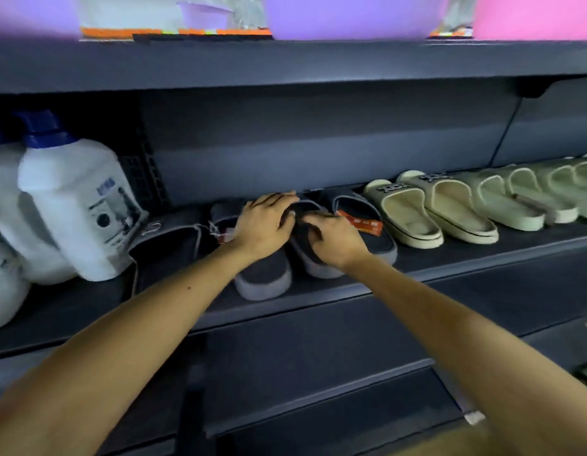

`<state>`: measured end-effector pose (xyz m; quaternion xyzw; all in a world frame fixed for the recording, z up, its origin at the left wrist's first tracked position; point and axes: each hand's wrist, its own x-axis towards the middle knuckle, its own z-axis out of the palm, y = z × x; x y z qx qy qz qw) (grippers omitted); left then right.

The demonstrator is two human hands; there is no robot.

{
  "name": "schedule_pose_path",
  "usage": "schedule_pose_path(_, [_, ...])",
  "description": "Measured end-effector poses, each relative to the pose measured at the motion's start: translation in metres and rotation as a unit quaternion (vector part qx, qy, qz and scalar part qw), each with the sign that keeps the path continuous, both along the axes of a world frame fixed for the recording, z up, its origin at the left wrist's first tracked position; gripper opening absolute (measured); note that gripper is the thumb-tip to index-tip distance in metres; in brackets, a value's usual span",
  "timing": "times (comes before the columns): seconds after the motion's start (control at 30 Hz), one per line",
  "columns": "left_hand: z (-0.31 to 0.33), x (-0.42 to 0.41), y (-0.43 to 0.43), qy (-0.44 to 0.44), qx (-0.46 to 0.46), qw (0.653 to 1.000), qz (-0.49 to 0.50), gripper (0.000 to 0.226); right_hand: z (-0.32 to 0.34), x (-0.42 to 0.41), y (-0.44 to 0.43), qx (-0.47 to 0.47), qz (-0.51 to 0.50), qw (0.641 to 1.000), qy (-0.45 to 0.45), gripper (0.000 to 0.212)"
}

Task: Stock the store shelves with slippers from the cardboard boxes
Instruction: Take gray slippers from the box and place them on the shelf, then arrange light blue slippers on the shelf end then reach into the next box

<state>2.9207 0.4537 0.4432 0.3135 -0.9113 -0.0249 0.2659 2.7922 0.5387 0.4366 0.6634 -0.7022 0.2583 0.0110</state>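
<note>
Dark grey slippers sit in a row at the middle of the shelf, heels towards the near edge. The person's left hand lies flat over the strap of one dark slipper, its fingers stretched out towards the back panel and holding nothing. Just to its right, the right hand has its fingers curled over the strap of the second dark slipper and grips it. The two hands are almost touching.

A third dark slipper stands beside that one on the right with an orange tag across its strap. A fourth dark slipper lies to the left of the left hand, tilted.

Further right the row goes on with cream slippers bearing dark lettering on their straps, then pale green slippers running off to the far right.

At the left end of the shelf stands a white jug with a blue cap, with more white containers beside it. On the upper shelf sit a purple tub and a pink tub.
</note>
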Motion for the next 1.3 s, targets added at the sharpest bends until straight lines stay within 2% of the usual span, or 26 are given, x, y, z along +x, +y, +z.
schedule_pose_path(0.17, [-0.011, -0.146, 0.076, 0.003, 0.065, 0.994, -0.087, 0.036, -0.005, -0.125, 0.104, 0.071, -0.114, 0.991, -0.005, 0.040])
schedule_pose_path(0.33, [-0.037, -0.284, 0.180, -0.066, 0.158, 0.967, -0.189, 0.035, -0.031, -0.250, 0.243, 0.149, -0.284, 0.946, -0.039, 0.043])
schedule_pose_path(0.47, [-0.051, -0.366, 0.271, -0.124, 0.150, 0.937, -0.291, 0.039, -0.049, -0.310, 0.349, 0.186, -0.378, 0.905, -0.069, 0.032])
schedule_pose_path(0.6, [-0.065, -0.421, 0.341, -0.194, 0.064, 0.906, -0.370, 0.041, -0.070, -0.347, 0.431, 0.166, -0.455, 0.868, -0.111, 0.032])
schedule_pose_path(0.7, [-0.076, -0.460, 0.374, -0.215, 0.070, 0.887, -0.403, 0.043, -0.085, -0.372, 0.471, 0.163, -0.492, 0.840, -0.157, 0.035])
schedule_pose_path(0.87, [-0.098, -0.531, 0.410, -0.228, 0.112, 0.861, -0.441, 0.040, -0.110, -0.428, 0.505, 0.196, -0.547, 0.797, -0.164, 0.040])
schedule_pose_path(1.03, [-0.132, -0.639, 0.438, -0.241, 0.146, 0.833, -0.476, 0.043, -0.128, -0.515, 0.532, 0.236, -0.547, 0.788, -0.156, 0.047])
schedule_pose_path(1.2, [-0.147, -0.759, 0.483, -0.217, 0.198, 0.839, -0.458, 0.042, -0.130, -0.617, 0.567, 0.283, -0.557, 0.764, -0.162, 0.048])
schedule_pose_path(1.3, [-0.154, -0.814, 0.510, -0.210, 0.213, 0.838, -0.457, 0.043, -0.128, -0.678, 0.591, 0.268, -0.585, 0.750, -0.157, 0.041])
